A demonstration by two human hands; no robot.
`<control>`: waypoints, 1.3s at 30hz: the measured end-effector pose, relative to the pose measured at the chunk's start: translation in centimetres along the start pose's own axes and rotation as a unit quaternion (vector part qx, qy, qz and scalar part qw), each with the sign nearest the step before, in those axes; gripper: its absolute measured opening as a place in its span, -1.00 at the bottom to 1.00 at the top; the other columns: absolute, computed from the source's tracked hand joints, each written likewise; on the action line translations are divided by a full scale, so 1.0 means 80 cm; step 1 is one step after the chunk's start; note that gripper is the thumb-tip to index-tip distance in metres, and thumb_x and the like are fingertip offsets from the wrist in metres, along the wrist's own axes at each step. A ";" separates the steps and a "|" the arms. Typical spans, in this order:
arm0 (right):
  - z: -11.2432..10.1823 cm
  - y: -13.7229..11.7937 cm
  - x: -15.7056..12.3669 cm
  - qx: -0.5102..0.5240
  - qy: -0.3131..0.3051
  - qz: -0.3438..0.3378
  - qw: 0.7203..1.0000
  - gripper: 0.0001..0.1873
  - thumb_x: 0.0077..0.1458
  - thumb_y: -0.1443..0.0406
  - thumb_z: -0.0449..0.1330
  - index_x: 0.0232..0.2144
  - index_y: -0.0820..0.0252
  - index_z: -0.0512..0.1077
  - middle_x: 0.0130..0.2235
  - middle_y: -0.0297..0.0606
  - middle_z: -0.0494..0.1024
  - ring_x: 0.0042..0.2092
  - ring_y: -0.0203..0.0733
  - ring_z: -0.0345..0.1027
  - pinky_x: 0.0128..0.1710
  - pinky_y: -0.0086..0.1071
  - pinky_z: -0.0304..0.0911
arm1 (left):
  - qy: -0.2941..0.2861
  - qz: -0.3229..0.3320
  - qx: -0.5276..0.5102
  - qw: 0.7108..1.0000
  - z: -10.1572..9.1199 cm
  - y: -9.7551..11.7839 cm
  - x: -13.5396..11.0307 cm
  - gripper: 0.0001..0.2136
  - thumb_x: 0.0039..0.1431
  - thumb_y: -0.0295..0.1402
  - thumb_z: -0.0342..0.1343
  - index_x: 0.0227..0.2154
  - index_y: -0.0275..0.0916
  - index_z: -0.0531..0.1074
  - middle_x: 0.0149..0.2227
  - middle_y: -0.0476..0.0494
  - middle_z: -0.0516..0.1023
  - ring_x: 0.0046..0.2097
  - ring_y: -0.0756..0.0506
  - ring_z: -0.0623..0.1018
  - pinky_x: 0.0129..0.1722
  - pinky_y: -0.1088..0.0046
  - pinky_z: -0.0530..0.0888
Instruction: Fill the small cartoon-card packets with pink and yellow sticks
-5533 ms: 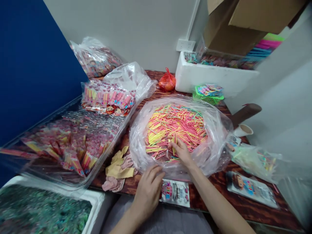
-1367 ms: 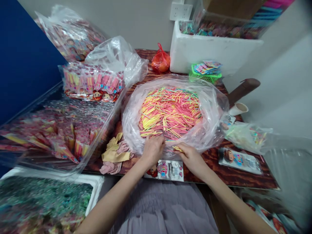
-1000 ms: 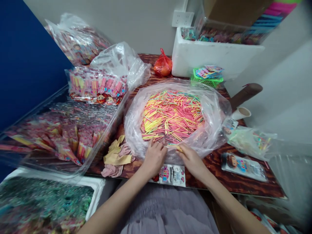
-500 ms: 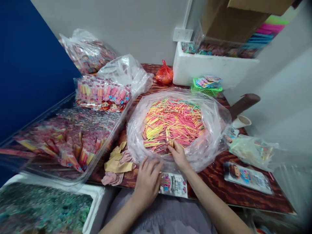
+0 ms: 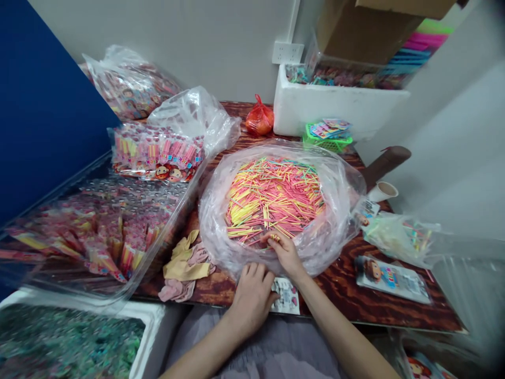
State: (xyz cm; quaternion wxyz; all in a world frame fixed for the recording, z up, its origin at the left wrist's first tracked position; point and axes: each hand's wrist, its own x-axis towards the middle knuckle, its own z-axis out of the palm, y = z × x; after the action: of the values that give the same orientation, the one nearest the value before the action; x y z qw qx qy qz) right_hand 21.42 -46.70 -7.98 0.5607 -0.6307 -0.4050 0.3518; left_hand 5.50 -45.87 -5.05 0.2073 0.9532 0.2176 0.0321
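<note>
A clear plastic bag (image 5: 213,210), rolled open into a wide ring, holds a heap of thin pink, yellow and green sticks (image 5: 276,195). At its near edge my right hand (image 5: 287,255) pinches a small bunch of sticks, their yellow and pink ends showing at the fingertips. Close by on the left, my left hand (image 5: 252,296) lies over a printed "Stick" packet (image 5: 290,299) at the table's front edge. Its fingers are bent and the thumb is against the packet, whose left part the hand hides.
Filled packets (image 5: 130,247) lie in a clear tray (image 5: 189,195) on the left. Cloth scraps (image 5: 187,266) lie beside it. More packets (image 5: 394,279) are on the right, near a paper cup (image 5: 382,191). A green basket (image 5: 329,142) and foam box (image 5: 335,105) stand behind.
My left hand has moved right onto the printed packet, its fingers closer together. My right hand stays at the bag's near edge, still pinching sticks. The view has shifted slightly.
</note>
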 end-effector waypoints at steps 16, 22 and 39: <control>-0.075 -0.017 0.012 -0.405 -0.114 -0.076 0.904 -0.79 0.18 0.45 -0.08 -0.36 0.17 0.32 -0.32 -0.24 0.41 -0.28 -0.18 0.26 -0.26 -0.34 0.14 | -0.068 0.026 -0.172 0.982 -0.067 -0.005 0.002 -0.90 0.12 -0.41 0.20 -0.42 -0.16 0.37 -0.12 -0.02 0.46 -0.19 -0.04 0.52 -0.27 0.47 0.39; -0.070 -0.018 -0.011 -0.430 -0.139 -0.055 0.890 -0.77 0.23 0.44 -0.09 -0.41 0.15 0.29 -0.37 -0.28 0.40 -0.30 -0.18 0.27 -0.27 -0.36 0.14 | -0.014 -0.003 -0.133 0.991 -0.064 -0.039 0.019 -0.93 0.13 -0.47 0.16 -0.38 -0.18 0.38 -0.04 -0.12 0.49 0.00 -0.14 0.47 -0.05 0.35 0.40; -0.057 -0.036 0.003 -0.540 -0.183 -0.034 0.821 -0.78 0.08 0.54 0.06 -0.27 0.17 0.33 -0.16 -0.17 0.37 -0.19 -0.15 0.33 -0.22 -0.35 0.15 | -0.058 -0.019 -0.094 0.994 -0.045 -0.053 0.022 -0.88 0.13 -0.38 0.18 -0.25 -0.17 0.43 -0.22 -0.10 0.54 -0.10 -0.15 0.49 -0.15 0.38 0.37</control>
State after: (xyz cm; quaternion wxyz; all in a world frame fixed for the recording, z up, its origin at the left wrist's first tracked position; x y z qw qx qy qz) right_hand 25.28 -48.32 -4.54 0.0578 -0.7422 -0.6466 0.1665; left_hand 4.80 -40.28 -3.54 0.3092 0.9253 0.2193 -0.0072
